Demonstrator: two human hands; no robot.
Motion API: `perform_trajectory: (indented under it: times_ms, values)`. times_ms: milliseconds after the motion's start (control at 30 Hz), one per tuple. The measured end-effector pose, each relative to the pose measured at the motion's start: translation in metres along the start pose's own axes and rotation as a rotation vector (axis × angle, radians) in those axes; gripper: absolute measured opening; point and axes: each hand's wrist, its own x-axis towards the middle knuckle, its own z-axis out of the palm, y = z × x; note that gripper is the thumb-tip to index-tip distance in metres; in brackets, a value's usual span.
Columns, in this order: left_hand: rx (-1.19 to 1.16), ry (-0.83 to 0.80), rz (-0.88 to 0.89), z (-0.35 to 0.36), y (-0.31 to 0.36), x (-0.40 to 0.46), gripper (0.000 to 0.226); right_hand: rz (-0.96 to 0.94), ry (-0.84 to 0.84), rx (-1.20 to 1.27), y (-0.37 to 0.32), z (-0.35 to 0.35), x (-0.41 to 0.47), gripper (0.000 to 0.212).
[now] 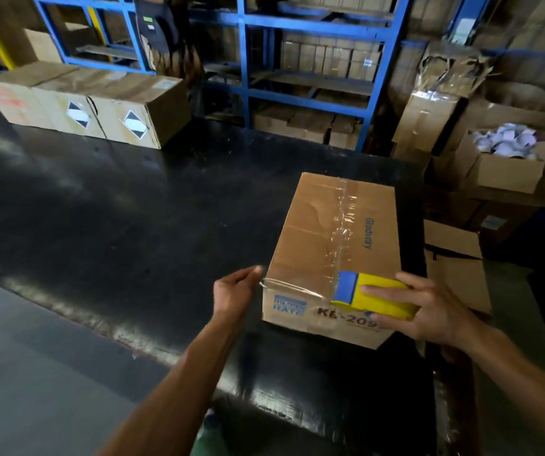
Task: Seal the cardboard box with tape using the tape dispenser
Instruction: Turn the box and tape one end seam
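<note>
A brown cardboard box (317, 232) lies on the black table (116, 209), its flaps closed and a strip of clear tape running along its top seam. My right hand (425, 311) grips a yellow and blue tape dispenser (373, 296) at the box's near top edge. A stretch of clear tape (292, 286) runs from the dispenser leftward along that near edge. My left hand (236, 291) pinches the tape's free end against the box's near left corner.
Three taped boxes (90, 106) sit in a row at the table's far left. Blue metal shelving (297, 60) with stacked cartons stands behind. Open cartons (508, 169), one with white items, crowd the right side past the table edge.
</note>
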Motion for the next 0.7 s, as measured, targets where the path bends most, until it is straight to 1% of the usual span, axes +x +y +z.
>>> perform_trajectory:
  times_ms: [67,100,233,300,400,500,633,667,700]
  values:
    - [0.005,-0.029,0.025,0.011,-0.005,-0.003,0.013,-0.02,-0.064,-0.107,0.006,-0.003,0.004,0.047]
    - [0.007,-0.028,0.027,0.015,-0.012,-0.002,0.015,-0.023,-0.087,-0.118,0.006,-0.001,0.005,0.047]
    - [0.047,-0.017,0.04,0.015,-0.034,0.003,0.015,-0.017,-0.102,-0.096,0.001,0.006,-0.004,0.051]
    - [0.072,-0.009,0.049,0.015,-0.044,0.004,0.017,-0.014,-0.128,-0.084,0.003,0.012,-0.007,0.048]
    - [0.093,0.044,0.069,0.018,-0.046,0.0,0.02,0.025,-0.155,-0.064,0.007,0.019,-0.006,0.047]
    - [0.078,0.063,0.046,0.018,-0.05,0.007,0.024,0.041,-0.175,-0.093,0.006,0.026,-0.002,0.048]
    - [0.083,0.028,0.032,0.015,-0.056,0.013,0.029,0.044,-0.184,-0.138,0.005,0.031,0.001,0.048]
    - [0.059,0.005,0.025,0.012,-0.056,0.015,0.032,0.047,-0.195,-0.141,0.004,0.032,0.002,0.048]
    - [0.038,-0.021,0.017,0.008,-0.054,0.016,0.041,0.05,-0.202,-0.144,0.001,0.031,0.003,0.047]
